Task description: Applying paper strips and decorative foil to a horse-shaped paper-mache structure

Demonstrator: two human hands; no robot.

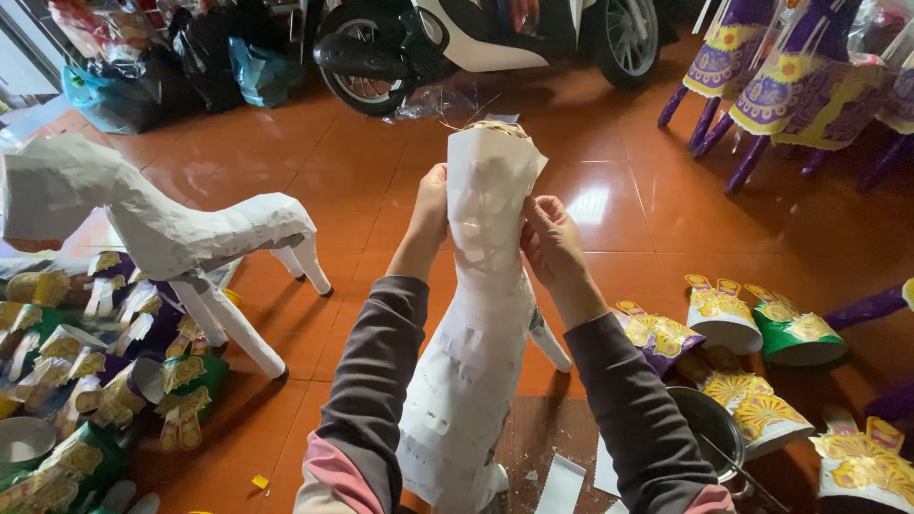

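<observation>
Single head cam, looks down & fwd over the tiled floor (314, 181), close range, no 2nd view.

Soft daylight is filling the room evenly, glaring off the glossy orange floor (609, 205) in a pale patch, while shadows are staying faint and the frame's edges are bending slightly.

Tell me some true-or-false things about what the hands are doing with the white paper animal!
1. Both hands, left hand and right hand, touch the white paper figure. True.
2. The figure lies flat on the floor. False: it is held upright.
3. Another white paper animal stands at the left. True.
4. The floor is green carpet. False: it is glossy orange-red tile.
5. A scooter wheel shows at the top. True.
</observation>
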